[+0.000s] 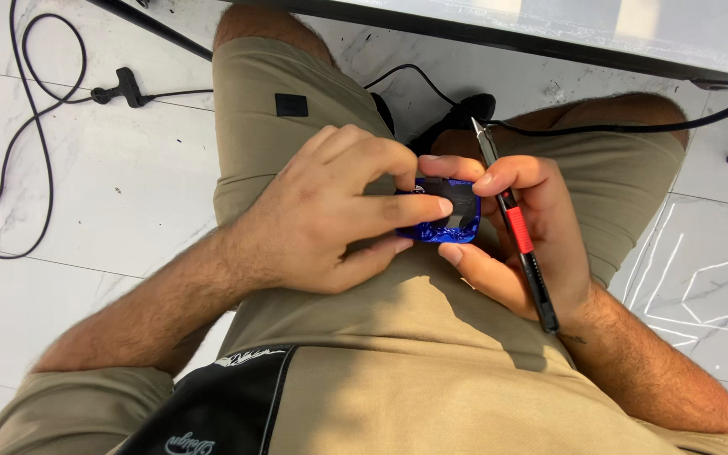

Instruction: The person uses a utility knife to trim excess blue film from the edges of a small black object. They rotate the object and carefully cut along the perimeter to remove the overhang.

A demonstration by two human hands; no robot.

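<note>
both grips [322, 223] [516, 236] on blue case [444, 229], w/ knife [516, 227]

From my remote seat, most of the small glossy blue, black-faced object [448, 221] is covered by the fingers of my left hand [322, 219] and right hand [516, 244], so I cannot tell what it is. The slim black-and-red pen-shaped tool [516, 223] has its middle hidden behind my right fingers. The thin black cable [27, 126] runs off the left and top edges.
</note>
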